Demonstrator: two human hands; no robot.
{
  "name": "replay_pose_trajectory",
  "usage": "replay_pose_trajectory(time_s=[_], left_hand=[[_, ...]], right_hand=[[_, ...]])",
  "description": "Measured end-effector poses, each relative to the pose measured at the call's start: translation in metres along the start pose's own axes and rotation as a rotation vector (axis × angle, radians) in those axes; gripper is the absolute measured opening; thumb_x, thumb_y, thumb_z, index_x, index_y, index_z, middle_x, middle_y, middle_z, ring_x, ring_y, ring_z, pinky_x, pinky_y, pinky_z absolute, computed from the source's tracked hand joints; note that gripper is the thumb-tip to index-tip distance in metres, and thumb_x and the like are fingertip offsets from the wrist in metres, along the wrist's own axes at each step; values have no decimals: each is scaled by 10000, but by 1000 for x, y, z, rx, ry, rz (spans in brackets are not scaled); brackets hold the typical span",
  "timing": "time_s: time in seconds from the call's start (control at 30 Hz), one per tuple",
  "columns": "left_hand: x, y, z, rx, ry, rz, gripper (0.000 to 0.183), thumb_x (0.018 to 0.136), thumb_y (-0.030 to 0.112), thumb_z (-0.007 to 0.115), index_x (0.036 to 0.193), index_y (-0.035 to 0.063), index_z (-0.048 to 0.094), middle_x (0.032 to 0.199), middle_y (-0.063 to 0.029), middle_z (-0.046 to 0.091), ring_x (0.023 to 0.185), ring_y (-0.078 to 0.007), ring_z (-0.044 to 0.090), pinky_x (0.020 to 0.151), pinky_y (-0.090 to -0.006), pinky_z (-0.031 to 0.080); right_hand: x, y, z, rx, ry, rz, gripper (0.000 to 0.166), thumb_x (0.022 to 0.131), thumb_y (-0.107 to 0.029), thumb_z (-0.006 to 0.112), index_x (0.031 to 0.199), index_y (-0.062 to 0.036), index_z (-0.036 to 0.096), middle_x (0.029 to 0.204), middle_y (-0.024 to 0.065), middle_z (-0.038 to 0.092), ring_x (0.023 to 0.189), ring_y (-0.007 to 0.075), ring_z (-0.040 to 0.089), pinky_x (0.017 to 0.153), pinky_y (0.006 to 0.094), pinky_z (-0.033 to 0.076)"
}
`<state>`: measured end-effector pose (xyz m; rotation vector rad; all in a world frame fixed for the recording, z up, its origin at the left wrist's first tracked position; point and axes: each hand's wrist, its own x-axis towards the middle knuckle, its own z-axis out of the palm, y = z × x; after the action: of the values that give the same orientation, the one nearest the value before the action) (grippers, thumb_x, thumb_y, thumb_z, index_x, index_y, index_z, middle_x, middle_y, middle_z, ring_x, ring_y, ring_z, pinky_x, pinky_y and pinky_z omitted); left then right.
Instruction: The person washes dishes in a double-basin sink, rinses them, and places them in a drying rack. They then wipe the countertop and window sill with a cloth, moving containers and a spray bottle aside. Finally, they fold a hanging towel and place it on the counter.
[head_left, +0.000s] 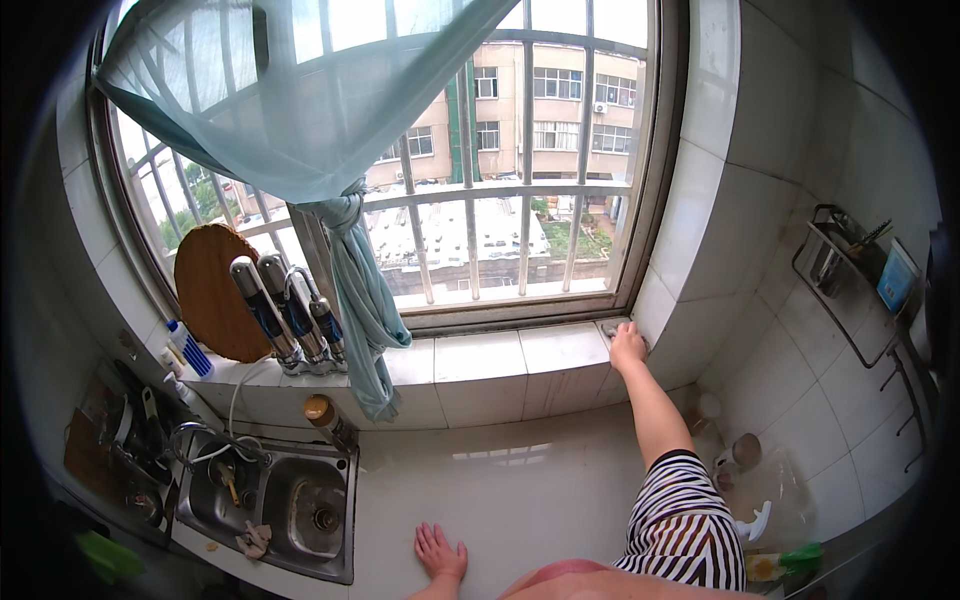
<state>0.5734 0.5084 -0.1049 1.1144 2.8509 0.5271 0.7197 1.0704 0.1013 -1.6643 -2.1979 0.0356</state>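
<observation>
My right hand (628, 346) reaches out to the far right corner of the white tiled windowsill (480, 354). Its fingers are closed over what looks like a grey rag (609, 328), mostly hidden beneath them, pressed on the sill by the window frame. My left hand (440, 553) rests palm down on the pale countertop (495, 480), fingers a little apart and holding nothing. The barred window (525, 187) rises behind the sill. A knotted light-blue curtain (356, 255) hangs in front of it, its tail falling over the sill's edge.
Left on the sill stand a round wooden board (214, 292) and a water filter (289, 315). Below is a double steel sink (311, 510) with a crumpled cloth (255, 540) on its rim. A brown-lidded jar (330, 420) stands behind. At right are a spray bottle (756, 521) and wall rack (844, 289).
</observation>
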Motion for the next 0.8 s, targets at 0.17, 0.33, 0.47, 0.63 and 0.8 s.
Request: replay_pose_trajectory(time_s=[0.17,0.33,0.47,0.63,0.8], left_hand=[[-6,0,-3,3,-8,6,757,747,433,603,1350,24,400,1478,-200,273,1397,-341,179,1135,-474,130],[-6,4,-1,23,-14,43,751,737,428,608,1335,18,413,1471,-206,284,1390,-350,194,1130,-480,137],[-7,-10,0,84,42,67,749,729,419,612,1327,11,419,1454,-216,305,1382,-360,205,1127,-486,147],[-6,-1,2,95,71,88,748,722,417,617,1318,8,428,1442,-227,319,1377,-367,212,1126,-488,152],[-4,-2,16,114,109,141,756,732,427,609,1332,9,414,1450,-223,310,1384,-360,201,1130,-482,140]], right_hand=[[-2,-2,0,-23,-4,4,263,878,-178,556,1088,-29,506,1188,163,465,1118,343,492,931,440,431],[35,11,5,90,31,-34,259,856,-170,576,1075,-44,516,1196,153,465,1127,345,480,935,433,430],[-3,3,4,115,-12,-44,296,860,-201,589,1118,-71,525,1224,123,456,1155,324,462,953,432,415],[-10,11,-7,108,-2,-42,317,854,-227,603,1129,-90,529,1226,127,461,1163,327,451,976,429,393],[2,-49,12,37,45,-120,331,838,-284,609,1112,-107,551,1194,148,480,1158,345,442,1001,438,354]])
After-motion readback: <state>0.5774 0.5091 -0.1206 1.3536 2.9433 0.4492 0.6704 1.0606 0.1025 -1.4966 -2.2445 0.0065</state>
